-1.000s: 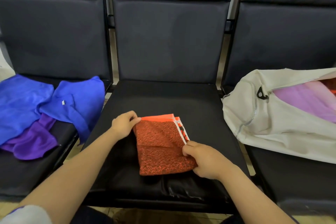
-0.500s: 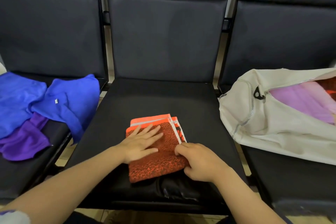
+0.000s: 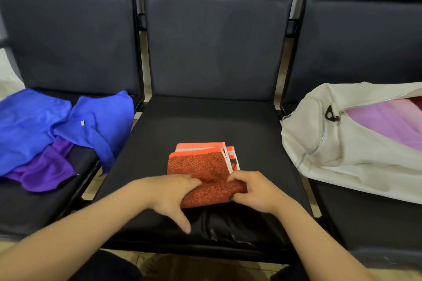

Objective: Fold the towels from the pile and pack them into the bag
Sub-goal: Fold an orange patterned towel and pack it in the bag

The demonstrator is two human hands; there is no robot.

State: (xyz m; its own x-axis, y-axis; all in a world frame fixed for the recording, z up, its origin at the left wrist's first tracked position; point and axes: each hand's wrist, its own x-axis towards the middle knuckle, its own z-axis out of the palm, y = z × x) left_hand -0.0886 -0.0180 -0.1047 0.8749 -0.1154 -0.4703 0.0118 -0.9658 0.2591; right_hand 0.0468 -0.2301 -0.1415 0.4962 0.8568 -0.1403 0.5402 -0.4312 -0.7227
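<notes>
From my remote station I take the middle seat [image 3: 205, 121] of the dark chair row as my marker. On the seat to its right lies the white bag [image 3: 354, 159], slumped on its side, its zip open, with a pink towel [image 3: 388, 123] showing inside. On the seat to its left sits the pile: blue towels [image 3: 34, 125] in a loose heap, one corner hanging over the gap towards the middle seat, and a purple towel [image 3: 45, 171] partly under them. The orange towel [image 3: 201, 164] lies folded on the near half of the middle seat, striped edges away from me and its near edge bunched up off the cushion. My left hand [image 3: 173, 194] grips that bunched edge, fingers [image 3: 189, 181] curled over the top and thumb splayed down on the seat. My right hand [image 3: 258, 189] pinches the same edge at its right end, fingers curled in.
</notes>
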